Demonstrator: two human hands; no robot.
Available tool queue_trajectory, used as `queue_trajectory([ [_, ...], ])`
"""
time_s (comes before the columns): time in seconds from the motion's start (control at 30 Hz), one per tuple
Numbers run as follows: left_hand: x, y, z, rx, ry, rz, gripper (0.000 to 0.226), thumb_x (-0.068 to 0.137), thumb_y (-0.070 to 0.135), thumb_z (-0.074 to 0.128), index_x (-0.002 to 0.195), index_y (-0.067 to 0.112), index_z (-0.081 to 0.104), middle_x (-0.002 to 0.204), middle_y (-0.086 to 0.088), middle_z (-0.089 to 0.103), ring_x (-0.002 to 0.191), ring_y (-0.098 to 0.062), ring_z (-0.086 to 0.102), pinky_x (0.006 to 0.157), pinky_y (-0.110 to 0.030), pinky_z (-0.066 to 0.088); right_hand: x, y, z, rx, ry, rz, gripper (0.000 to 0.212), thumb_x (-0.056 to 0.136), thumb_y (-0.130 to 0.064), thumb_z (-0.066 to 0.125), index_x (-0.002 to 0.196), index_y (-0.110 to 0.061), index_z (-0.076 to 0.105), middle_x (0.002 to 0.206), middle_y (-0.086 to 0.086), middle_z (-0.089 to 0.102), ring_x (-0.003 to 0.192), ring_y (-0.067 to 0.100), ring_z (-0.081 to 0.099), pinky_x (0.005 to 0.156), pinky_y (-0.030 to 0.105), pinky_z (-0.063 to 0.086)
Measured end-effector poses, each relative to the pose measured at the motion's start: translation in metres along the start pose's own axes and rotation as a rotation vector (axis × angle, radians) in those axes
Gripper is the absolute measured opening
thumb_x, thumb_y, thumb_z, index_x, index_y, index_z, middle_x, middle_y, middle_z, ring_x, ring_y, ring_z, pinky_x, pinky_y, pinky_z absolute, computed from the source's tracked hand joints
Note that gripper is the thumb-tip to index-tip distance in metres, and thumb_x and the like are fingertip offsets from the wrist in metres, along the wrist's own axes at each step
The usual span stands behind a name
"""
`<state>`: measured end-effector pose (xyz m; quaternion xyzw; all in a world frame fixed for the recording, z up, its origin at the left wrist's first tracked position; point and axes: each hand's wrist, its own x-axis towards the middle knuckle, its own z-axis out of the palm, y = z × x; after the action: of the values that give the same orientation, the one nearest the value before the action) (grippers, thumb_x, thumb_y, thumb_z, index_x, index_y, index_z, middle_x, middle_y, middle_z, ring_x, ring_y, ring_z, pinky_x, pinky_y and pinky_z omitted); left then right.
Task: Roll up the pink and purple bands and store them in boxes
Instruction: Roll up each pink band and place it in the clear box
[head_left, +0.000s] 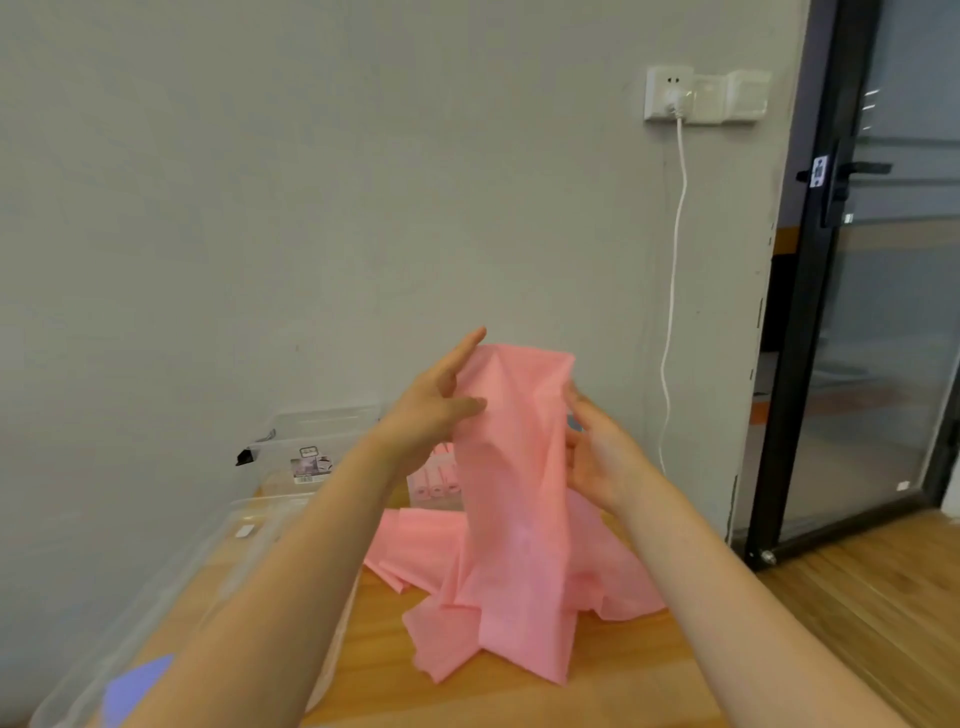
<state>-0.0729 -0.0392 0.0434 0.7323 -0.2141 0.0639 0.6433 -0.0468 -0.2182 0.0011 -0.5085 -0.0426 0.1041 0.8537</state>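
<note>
**Pink band lifted above the wooden table**

Head view: both hands hold the upper end of a pink band (511, 483) raised above the wooden table (519, 696). The left hand (434, 410) grips the band's left top edge, thumb in front of the fabric and fingers reaching up behind it. The right hand (597, 452) meets the band's right edge, its fingers bent against or behind the fabric; how firmly it pinches I cannot tell. From the hands the band hangs down as a wide creased strip, and its lower part lies crumpled and folded on the table, spreading to either side of the hanging strip.

Left of the band, a clear plastic box (234, 551) sits at the table's edge, with a purple piece (132, 688) showing low inside it. Behind the band, by the wall, stands another clear box (322, 441) with a label, and just beside the band a container of small pink rolls (436, 480). Right of the band, a white cable (675, 291) drops from a wall socket (670, 93), with a glass door (883, 312) beyond.
</note>
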Motion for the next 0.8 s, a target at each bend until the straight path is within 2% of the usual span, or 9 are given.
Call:
queue_trajectory([
  [0.1,0.000,0.000,0.007,0.268,0.014,0.060,0.082,0.081,-0.015,0.042,0.139,0.043,0.028,0.146,0.011,0.032,0.126,-0.004,0.040,0.095,-0.016,0.042,0.004,0.008,0.005,-0.074,0.119,-0.110,0.095,0.067,-0.017,0.080,0.144,-0.009,0.025,0.128,0.012,0.054,0.095,0.025,0.064,0.074,0.038,0.053],
  [0.17,0.000,0.003,0.008,0.288,0.036,0.080,0.083,0.081,-0.016,0.041,0.140,0.041,0.027,0.144,0.009,0.034,0.121,-0.005,0.045,0.089,-0.013,0.043,0.008,0.004,0.007,-0.227,0.188,-0.188,0.094,0.074,0.008,0.067,0.148,-0.013,0.013,0.126,0.013,0.054,0.088,0.022,0.062,0.067,0.031,0.054],
  [0.3,0.012,0.031,-0.008,0.096,0.159,0.050,0.082,0.083,-0.019,0.039,0.139,0.041,0.030,0.120,0.006,0.049,0.078,-0.010,0.053,0.057,-0.018,0.045,-0.002,-0.035,0.014,-0.153,0.062,-0.312,0.080,0.081,0.020,0.047,0.147,-0.019,0.021,0.094,0.011,0.061,0.058,0.009,0.063,0.054,0.021,0.052],
  [0.43,0.038,0.075,-0.016,-0.024,0.166,0.118,0.081,0.083,-0.020,0.037,0.143,0.035,0.028,0.107,0.007,0.055,0.075,-0.010,0.056,0.062,-0.022,0.045,-0.012,-0.069,0.025,-0.064,-0.023,-0.399,0.070,0.087,0.011,0.039,0.146,-0.023,0.022,0.081,0.005,0.062,0.058,0.012,0.058,0.055,0.023,0.051],
  [0.53,0.047,0.083,-0.010,-0.097,0.203,0.112,0.080,0.083,-0.022,0.035,0.144,0.030,0.026,0.106,0.005,0.055,0.069,-0.004,0.060,0.061,-0.017,0.049,-0.012,-0.049,0.030,-0.295,-0.015,-0.292,0.069,0.086,-0.002,0.052,0.145,-0.025,0.024,0.090,0.000,0.062,0.059,0.011,0.057,0.050,0.023,0.046],
  [0.63,0.042,0.061,-0.007,-0.049,0.176,0.059,0.081,0.083,-0.020,0.038,0.144,0.032,0.027,0.114,0.001,0.052,0.071,-0.007,0.059,0.058,-0.019,0.048,-0.008,-0.024,0.027,-0.410,0.063,-0.256,0.039,0.080,0.007,0.047,0.109,-0.017,0.060,0.078,-0.001,0.065,0.061,0.014,0.056,0.045,0.017,0.042],
  [0.7,0.035,0.041,-0.012,-0.008,0.209,-0.013,0.080,0.084,-0.017,0.040,0.142,0.036,0.029,0.113,-0.001,0.050,0.069,-0.009,0.054,0.051,-0.017,0.045,-0.006,-0.024,0.020,-0.241,0.094,-0.292,0.039,0.076,0.016,0.035,0.085,-0.009,0.064,0.064,-0.001,0.065,0.063,0.018,0.054,0.047,0.016,0.044],
  [0.73,0.031,0.031,-0.015,-0.030,0.242,-0.054,0.078,0.085,-0.016,0.041,0.142,0.037,0.030,0.111,-0.003,0.050,0.069,-0.011,0.052,0.049,-0.018,0.045,-0.005,-0.027,0.017,-0.156,0.087,-0.302,0.042,0.075,0.019,0.031,0.087,-0.006,0.063,0.070,0.004,0.066,0.065,0.018,0.055,0.048,0.015,0.045],
  [0.8,0.022,0.008,-0.020,-0.201,0.307,-0.130,0.071,0.088,-0.011,0.044,0.142,0.034,0.030,0.099,-0.007,0.054,0.068,-0.014,0.055,0.052,-0.023,0.052,-0.005,-0.033,0.013,-0.076,0.077,-0.277,0.055,0.077,0.019,0.027,0.120,-0.002,0.054,0.093,0.014,0.061,0.060,0.013,0.057,0.045,0.014,0.043],
])
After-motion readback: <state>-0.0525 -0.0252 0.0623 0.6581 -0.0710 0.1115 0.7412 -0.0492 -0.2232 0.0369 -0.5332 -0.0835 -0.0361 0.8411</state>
